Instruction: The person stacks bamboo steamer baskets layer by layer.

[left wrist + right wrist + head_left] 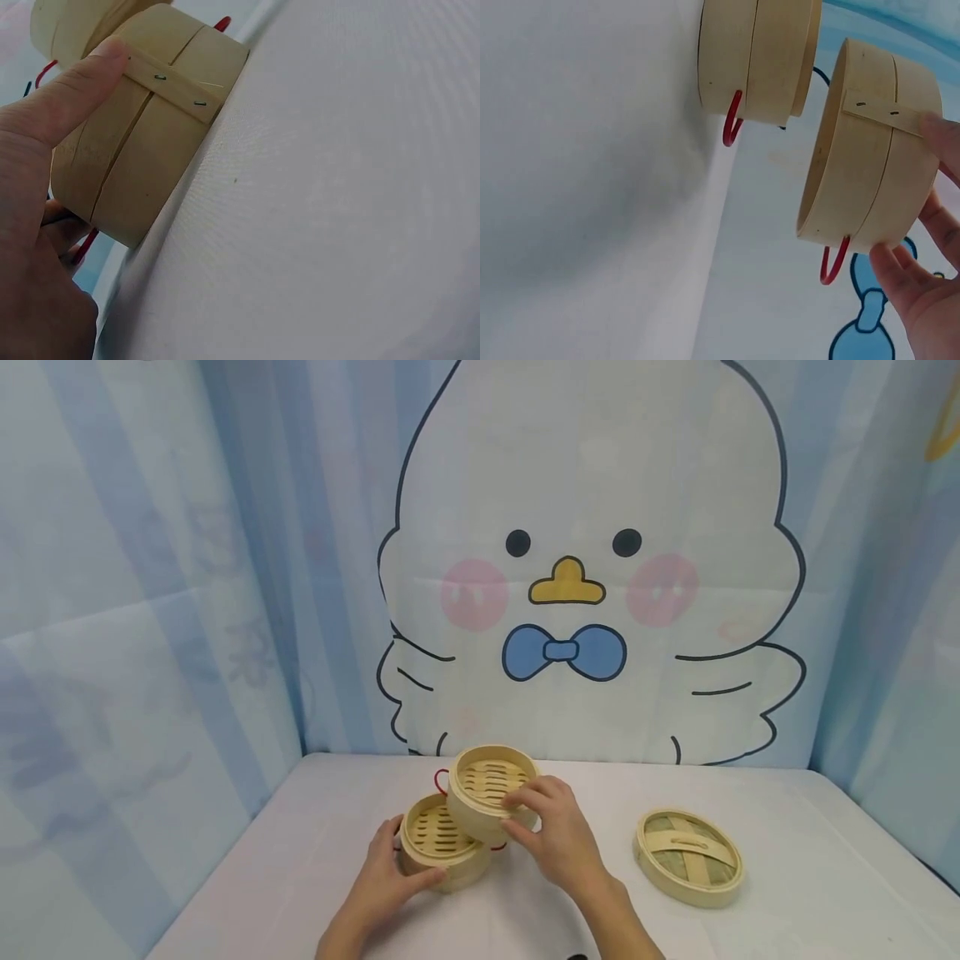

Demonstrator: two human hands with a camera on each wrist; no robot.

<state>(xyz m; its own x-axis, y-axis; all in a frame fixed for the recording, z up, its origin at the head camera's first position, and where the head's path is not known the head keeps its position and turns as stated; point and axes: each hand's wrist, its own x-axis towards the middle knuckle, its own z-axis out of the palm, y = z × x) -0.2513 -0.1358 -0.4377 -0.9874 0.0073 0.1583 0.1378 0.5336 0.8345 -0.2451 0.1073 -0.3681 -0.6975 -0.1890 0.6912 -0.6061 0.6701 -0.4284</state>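
My right hand (558,839) holds a small round bamboo steamer basket (468,814) by its right side, thumb and fingers at the wall. In the right wrist view this basket (862,161) is tilted and raised off the table, with a red cord loop on its side. A second steamer basket (459,870) stands on the table below and to the left. Around its left and near side my left hand (378,881) grips it, the thumb on the wall in the left wrist view. Both baskets have slotted floors with nothing on them.
To the right, a round bamboo steamer lid (690,868) with a crossed strap and small handle lies on the white table (810,893). A curtain (562,710) with a cartoon bird hangs behind the table. A small dark object (577,957) shows at the bottom edge.
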